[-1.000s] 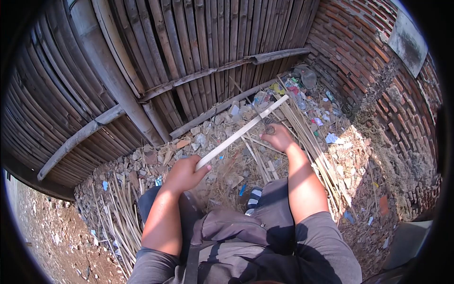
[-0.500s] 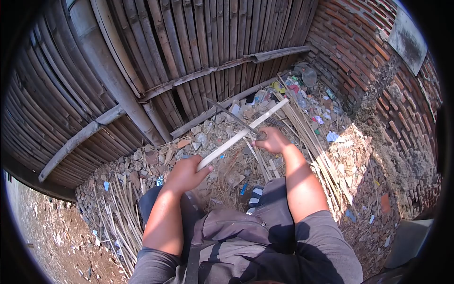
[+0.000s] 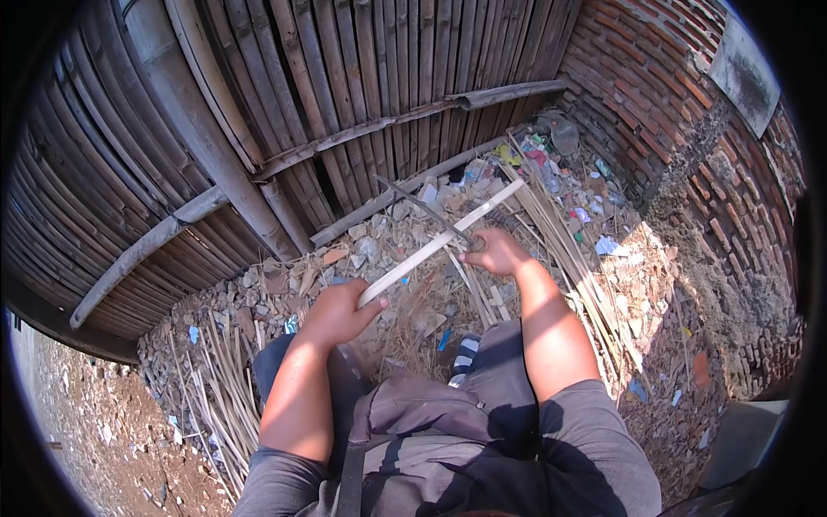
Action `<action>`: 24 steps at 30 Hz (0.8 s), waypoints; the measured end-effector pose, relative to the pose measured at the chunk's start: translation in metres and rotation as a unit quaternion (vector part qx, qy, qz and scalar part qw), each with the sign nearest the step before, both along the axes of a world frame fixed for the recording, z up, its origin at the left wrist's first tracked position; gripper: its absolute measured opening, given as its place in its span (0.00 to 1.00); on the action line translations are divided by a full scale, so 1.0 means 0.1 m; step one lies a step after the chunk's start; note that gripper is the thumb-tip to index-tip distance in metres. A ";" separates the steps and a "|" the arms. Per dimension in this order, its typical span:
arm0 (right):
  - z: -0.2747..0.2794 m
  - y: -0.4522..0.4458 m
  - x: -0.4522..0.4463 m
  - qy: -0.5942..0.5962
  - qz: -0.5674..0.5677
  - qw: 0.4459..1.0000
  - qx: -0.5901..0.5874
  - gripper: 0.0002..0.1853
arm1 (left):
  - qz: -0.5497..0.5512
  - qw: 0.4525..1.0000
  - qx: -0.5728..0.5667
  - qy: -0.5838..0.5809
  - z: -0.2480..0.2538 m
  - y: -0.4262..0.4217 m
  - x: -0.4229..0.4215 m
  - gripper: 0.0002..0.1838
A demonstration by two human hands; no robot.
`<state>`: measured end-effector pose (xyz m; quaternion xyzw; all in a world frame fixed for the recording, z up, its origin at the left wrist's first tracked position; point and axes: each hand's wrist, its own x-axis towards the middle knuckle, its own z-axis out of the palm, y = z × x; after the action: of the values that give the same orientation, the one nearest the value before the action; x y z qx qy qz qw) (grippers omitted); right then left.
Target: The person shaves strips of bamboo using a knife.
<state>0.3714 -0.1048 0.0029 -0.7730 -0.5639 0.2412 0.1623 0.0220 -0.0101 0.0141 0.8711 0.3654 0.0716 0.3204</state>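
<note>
A pale, flat wooden strip (image 3: 438,244) runs diagonally up to the right in front of me. My left hand (image 3: 342,314) is closed round its lower end, thumb on top. A dark, narrow blade (image 3: 419,205) crosses the strip near its middle, its tip pointing up and left. My right hand (image 3: 494,252) is closed round the blade's handle, just right of the strip. Most of the handle is hidden by the fingers.
Long thin strips (image 3: 575,263) lie in a pile at the right, and another bundle (image 3: 220,388) lies at the left. Rubble and litter (image 3: 551,164) cover the ground. A bamboo wall (image 3: 379,69) meets a brick wall (image 3: 637,95) behind.
My right hand has shifted slightly left and down from a second ago. The blade, blurred or hidden near the hand then, now shows clearly across the strip. The left hand barely moved.
</note>
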 end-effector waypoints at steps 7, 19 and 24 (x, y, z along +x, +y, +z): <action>-0.06 0.00 0.02 -0.006 -0.004 1.000 0.004 0.42 | -0.001 1.000 -0.001 0.000 0.02 -0.02 0.00 0.27; -0.13 0.02 0.05 -0.002 0.004 1.000 -0.012 0.44 | -0.011 1.000 0.021 0.009 -0.03 0.00 0.00 0.27; -0.22 0.05 0.08 -0.007 0.017 1.000 -0.009 0.44 | -0.012 0.999 0.037 0.012 -0.06 0.02 0.00 0.27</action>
<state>0.3790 -0.0999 -0.0191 -0.7665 -0.5760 0.2430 0.1473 0.0215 -0.0083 0.0077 0.8874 0.3558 0.0703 0.2847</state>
